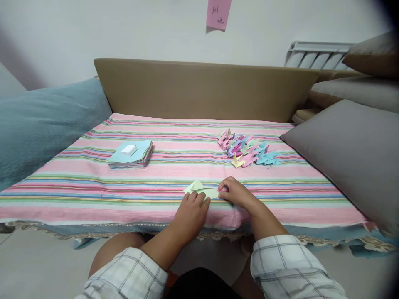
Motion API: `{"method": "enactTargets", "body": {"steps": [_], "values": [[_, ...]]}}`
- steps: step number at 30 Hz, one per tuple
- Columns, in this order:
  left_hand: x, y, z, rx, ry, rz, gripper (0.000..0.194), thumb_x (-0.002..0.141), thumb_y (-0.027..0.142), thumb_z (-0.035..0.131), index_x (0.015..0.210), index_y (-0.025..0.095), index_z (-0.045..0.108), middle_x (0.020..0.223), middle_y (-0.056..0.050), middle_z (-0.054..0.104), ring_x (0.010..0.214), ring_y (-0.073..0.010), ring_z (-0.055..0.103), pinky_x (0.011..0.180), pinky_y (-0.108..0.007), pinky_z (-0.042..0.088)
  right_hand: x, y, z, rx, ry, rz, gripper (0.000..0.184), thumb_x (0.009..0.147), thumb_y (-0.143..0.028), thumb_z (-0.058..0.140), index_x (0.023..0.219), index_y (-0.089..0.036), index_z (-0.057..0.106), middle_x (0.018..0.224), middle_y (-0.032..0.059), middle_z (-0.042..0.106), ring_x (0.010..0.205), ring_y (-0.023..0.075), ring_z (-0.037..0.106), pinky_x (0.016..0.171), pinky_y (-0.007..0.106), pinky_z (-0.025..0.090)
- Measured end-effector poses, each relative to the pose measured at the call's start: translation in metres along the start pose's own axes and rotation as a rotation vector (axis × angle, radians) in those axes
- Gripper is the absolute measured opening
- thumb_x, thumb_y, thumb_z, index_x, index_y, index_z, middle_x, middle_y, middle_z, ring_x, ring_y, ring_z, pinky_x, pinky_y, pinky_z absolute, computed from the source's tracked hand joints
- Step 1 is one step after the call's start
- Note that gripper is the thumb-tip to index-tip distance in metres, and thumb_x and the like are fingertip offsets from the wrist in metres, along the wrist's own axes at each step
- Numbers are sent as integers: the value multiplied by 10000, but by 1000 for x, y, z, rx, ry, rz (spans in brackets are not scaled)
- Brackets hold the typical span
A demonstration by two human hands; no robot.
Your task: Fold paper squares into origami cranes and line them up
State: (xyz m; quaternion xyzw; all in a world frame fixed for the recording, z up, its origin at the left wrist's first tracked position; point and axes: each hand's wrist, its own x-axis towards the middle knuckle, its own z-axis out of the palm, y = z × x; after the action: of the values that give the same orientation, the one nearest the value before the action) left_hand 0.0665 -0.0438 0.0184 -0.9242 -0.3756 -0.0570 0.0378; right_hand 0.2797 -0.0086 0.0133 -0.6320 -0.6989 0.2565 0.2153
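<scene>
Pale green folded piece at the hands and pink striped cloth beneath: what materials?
Pale green folded piece: likely thin matte paper, judging by straight folded edges and a raised flap. Pink striped cloth: matte fabric, apparently woven, with soft wrinkles; fibre unclear.

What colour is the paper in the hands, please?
The paper is pale green, as the head view shows.

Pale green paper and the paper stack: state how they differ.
The pale green paper is folded, under the left hand and pinched by the right hand; the paper stack lies flat, untouched. The pale green paper is thin; the paper stack is thick and blue-topped. Both are paper.
</scene>
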Motion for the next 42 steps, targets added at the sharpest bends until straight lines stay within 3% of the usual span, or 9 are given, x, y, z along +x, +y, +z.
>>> {"method": "enactTargets", "body": {"steps": [4,7,9,12,17,24,27,35,42], "values": [[0,0,0,-1,9,5,394,862,192,422,1254,199,452,1177,-102,514,1036,-254,460,916,-458,382,-3,1,-6,41,-14,42,140,690,-170,607,828,-181,629,874,20,553,681,111,507,617,217,389],[-1,0,0,-1,21,5,390,861,189,422,1249,204,454,1164,-105,513,1022,-248,461,909,-458,384,-7,-8,-7,93,92,77,199,712,-107,487,846,-187,610,768,0,591,639,115,515,594,217,381],[-1,0,0,-1,29,4,383,862,190,420,1243,199,459,1158,-106,515,1015,-248,461,901,-454,388,-11,-18,-5,177,177,8,199,728,-123,460,860,-192,593,769,-5,613,679,128,545,628,228,405],[0,0,0,-7,38,2,372,863,186,421,1232,195,467,1147,-101,519,1008,-245,463,891,-443,392,-18,-32,2,261,89,-181,190,742,-117,441,837,-193,586,797,-4,644,743,135,583,693,240,432],[-2,-2,1,-22,42,6,401,857,181,429,1257,190,452,1153,-99,518,1006,-242,461,892,-425,393,-20,-37,15,107,8,-242,226,758,-90,428,837,-195,612,833,9,662,791,147,591,722,254,435],[-5,-7,-8,-41,-20,-69,342,831,209,485,1168,213,546,1029,-88,543,985,-245,480,870,-400,412,-15,-31,20,-51,-36,-333,370,717,-21,422,935,-194,666,966,37,670,923,165,581,843,287,432],[-6,-9,-12,-50,-36,-94,318,831,232,497,1140,227,571,1004,-88,545,965,-242,490,854,-400,421,-17,-34,22,-114,-55,-393,402,713,-8,424,954,-188,691,932,53,654,921,165,564,844,283,434],[-8,-22,-22,-26,-125,-183,235,838,279,487,1016,225,630,916,-85,580,912,-239,541,797,-382,440,-22,-38,25,-170,-61,-354,393,736,-28,455,982,-200,710,934,61,632,910,169,550,821,277,434],[-10,-28,-26,-50,-167,-238,291,861,269,439,1100,240,602,887,-91,618,827,-229,602,713,-348,448,-23,-37,28,-206,-36,-368,389,756,-44,452,1003,-218,697,936,56,617,922,175,534,835,285,423]]}}
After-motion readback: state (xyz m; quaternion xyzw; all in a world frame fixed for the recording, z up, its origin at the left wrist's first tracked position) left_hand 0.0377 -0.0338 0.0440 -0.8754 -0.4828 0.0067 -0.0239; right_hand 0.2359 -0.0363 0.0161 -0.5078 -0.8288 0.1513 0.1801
